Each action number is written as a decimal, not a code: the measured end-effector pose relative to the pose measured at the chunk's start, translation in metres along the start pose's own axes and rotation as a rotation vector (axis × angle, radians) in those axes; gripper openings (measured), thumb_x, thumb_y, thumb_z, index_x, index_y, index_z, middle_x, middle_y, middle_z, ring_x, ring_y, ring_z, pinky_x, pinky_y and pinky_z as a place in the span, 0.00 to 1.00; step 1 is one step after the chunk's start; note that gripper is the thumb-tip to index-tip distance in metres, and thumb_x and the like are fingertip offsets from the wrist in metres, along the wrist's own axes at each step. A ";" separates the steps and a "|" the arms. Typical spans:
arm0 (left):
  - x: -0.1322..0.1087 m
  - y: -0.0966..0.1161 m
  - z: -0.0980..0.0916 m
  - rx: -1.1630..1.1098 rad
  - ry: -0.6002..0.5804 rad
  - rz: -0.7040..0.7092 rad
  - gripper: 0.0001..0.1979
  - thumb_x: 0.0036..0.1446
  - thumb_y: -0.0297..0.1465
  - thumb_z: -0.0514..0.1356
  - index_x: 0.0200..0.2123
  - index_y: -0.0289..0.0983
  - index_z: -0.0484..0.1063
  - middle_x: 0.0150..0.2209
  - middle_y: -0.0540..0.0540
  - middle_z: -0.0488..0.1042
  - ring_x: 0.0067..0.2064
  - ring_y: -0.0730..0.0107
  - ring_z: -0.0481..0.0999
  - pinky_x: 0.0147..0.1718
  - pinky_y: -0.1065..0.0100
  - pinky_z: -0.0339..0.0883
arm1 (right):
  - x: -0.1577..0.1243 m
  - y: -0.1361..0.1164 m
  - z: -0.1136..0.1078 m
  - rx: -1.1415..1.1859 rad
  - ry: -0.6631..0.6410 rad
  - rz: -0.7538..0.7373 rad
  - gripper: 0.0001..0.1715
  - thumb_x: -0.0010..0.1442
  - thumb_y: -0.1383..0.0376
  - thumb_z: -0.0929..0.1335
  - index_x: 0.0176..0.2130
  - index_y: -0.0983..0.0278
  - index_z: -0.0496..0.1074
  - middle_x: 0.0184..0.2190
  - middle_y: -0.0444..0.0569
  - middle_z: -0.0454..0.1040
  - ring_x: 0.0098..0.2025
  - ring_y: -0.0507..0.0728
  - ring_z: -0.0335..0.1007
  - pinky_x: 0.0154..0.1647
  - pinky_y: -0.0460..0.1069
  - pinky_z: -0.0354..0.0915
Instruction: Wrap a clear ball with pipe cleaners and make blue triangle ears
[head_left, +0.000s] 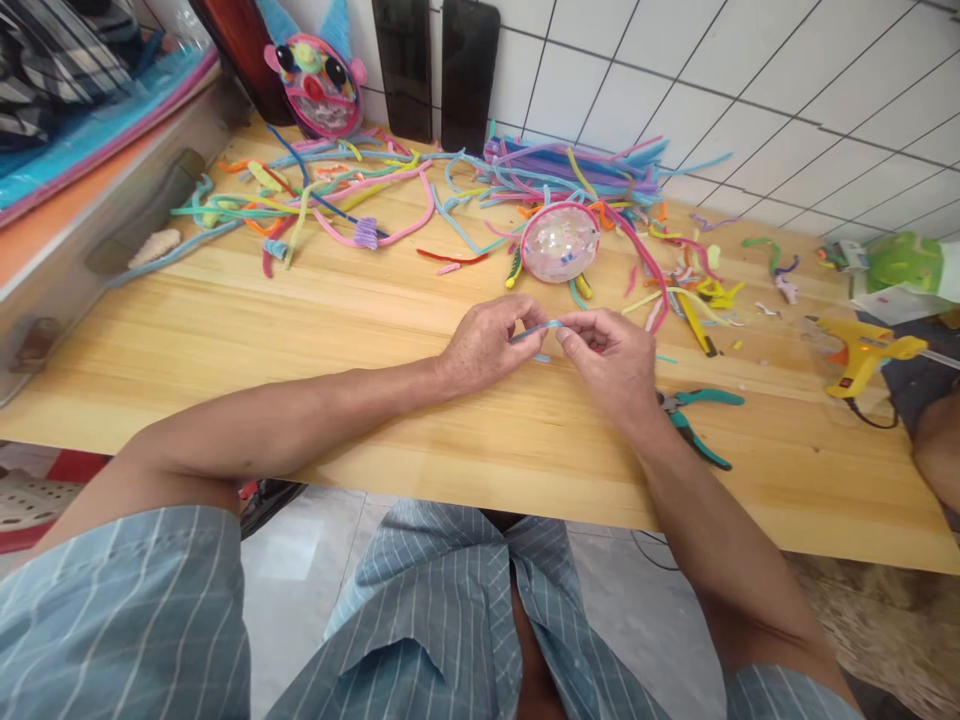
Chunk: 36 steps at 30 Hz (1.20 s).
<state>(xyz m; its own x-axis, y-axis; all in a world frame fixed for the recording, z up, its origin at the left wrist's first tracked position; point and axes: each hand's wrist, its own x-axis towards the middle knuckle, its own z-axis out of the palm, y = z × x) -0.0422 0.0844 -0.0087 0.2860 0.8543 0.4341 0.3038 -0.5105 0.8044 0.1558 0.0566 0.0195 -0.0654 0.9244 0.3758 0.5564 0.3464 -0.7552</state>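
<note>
Between my two hands, over the wooden table, is a short blue pipe cleaner [553,324]. My left hand [491,345] pinches one end of it. Thumb and forefinger of my right hand [611,360] close on the other end. A small blue piece [541,358] lies on the wood just below my fingers. Beyond the hands rests a round clear ball with a pink rim [561,243], with yellow and green bits under it. By my right wrist lie teal-handled pliers [701,425], jaws partly hidden behind the wrist.
Loose pipe cleaners [360,195] cover the table's back left, with a bundle [577,170] by the tiled wall. A pink-rimmed face figure [319,85] and two dark phones [469,75] stand behind. At right are a yellow cutter [694,322], a glue gun [862,352] and another person's arm [939,440].
</note>
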 end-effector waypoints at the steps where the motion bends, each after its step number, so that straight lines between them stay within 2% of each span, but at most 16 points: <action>1: 0.000 0.000 0.000 0.018 0.005 0.003 0.02 0.63 0.29 0.65 0.37 0.38 0.79 0.33 0.49 0.81 0.35 0.70 0.75 0.41 0.69 0.69 | -0.001 0.000 0.000 -0.013 0.002 -0.011 0.07 0.63 0.63 0.73 0.40 0.58 0.85 0.34 0.46 0.85 0.30 0.54 0.75 0.34 0.50 0.73; 11: 0.003 0.001 -0.002 0.071 0.003 0.012 0.03 0.63 0.28 0.65 0.35 0.38 0.79 0.36 0.46 0.83 0.38 0.66 0.79 0.44 0.66 0.69 | -0.003 -0.001 0.000 -0.081 -0.034 -0.087 0.09 0.66 0.64 0.73 0.42 0.57 0.86 0.35 0.47 0.85 0.33 0.56 0.78 0.37 0.52 0.74; 17: 0.001 -0.003 -0.002 0.102 -0.026 0.055 0.05 0.64 0.29 0.64 0.37 0.38 0.80 0.38 0.44 0.84 0.40 0.64 0.80 0.44 0.64 0.68 | 0.000 0.000 -0.004 -0.167 -0.069 -0.170 0.09 0.67 0.66 0.71 0.41 0.58 0.85 0.34 0.48 0.82 0.34 0.57 0.76 0.39 0.53 0.71; 26: 0.001 -0.001 -0.003 0.103 -0.086 0.001 0.04 0.62 0.28 0.64 0.35 0.38 0.80 0.35 0.46 0.83 0.35 0.67 0.78 0.41 0.66 0.68 | 0.004 0.008 -0.011 -0.245 -0.136 -0.265 0.07 0.66 0.68 0.72 0.38 0.57 0.82 0.32 0.47 0.81 0.33 0.57 0.75 0.39 0.53 0.70; 30: 0.002 0.002 -0.003 0.032 -0.086 -0.071 0.04 0.59 0.27 0.64 0.33 0.37 0.80 0.31 0.49 0.82 0.33 0.70 0.75 0.39 0.68 0.68 | 0.004 0.009 -0.009 -0.239 -0.139 -0.239 0.07 0.65 0.67 0.72 0.37 0.56 0.83 0.31 0.47 0.81 0.32 0.58 0.74 0.38 0.53 0.70; 36: 0.003 0.007 -0.004 -0.085 -0.054 -0.141 0.04 0.59 0.27 0.64 0.32 0.37 0.79 0.28 0.51 0.78 0.32 0.72 0.73 0.38 0.70 0.67 | -0.001 0.005 -0.002 -0.134 -0.093 -0.118 0.08 0.65 0.65 0.72 0.38 0.57 0.85 0.31 0.46 0.82 0.33 0.57 0.76 0.37 0.53 0.70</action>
<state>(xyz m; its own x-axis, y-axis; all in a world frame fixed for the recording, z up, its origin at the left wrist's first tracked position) -0.0426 0.0833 0.0001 0.2948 0.9092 0.2941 0.2672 -0.3740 0.8881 0.1598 0.0574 0.0164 -0.2094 0.8913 0.4021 0.6453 0.4350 -0.6280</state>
